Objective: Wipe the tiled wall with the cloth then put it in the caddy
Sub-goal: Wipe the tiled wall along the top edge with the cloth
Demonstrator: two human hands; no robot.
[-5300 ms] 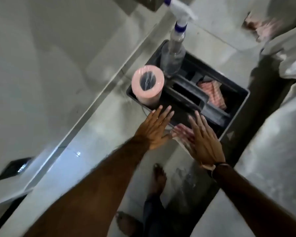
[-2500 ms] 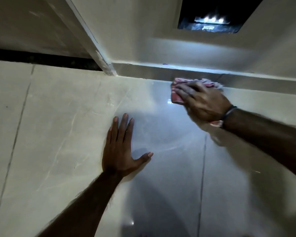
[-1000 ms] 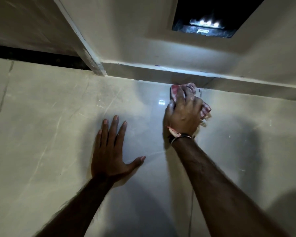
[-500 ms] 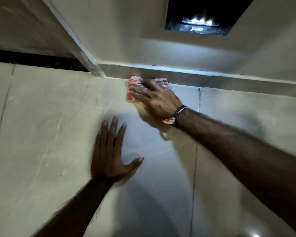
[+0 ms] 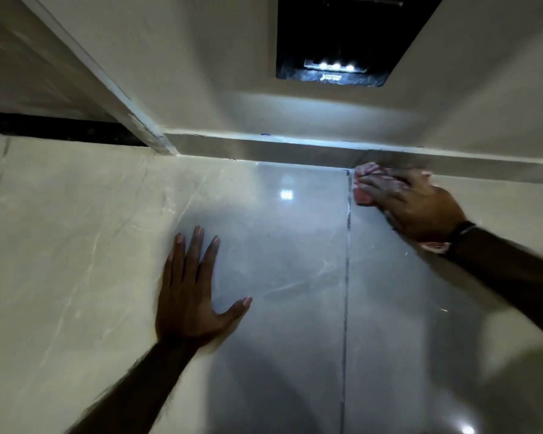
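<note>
Right hand blurred, covering most of the cloth against the wall

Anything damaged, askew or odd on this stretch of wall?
Nothing stands out. The right hand presses the cloth flat on the tiled wall just under the ledge; the left hand is spread on the tile. No cracks or spills are visible.
</note>
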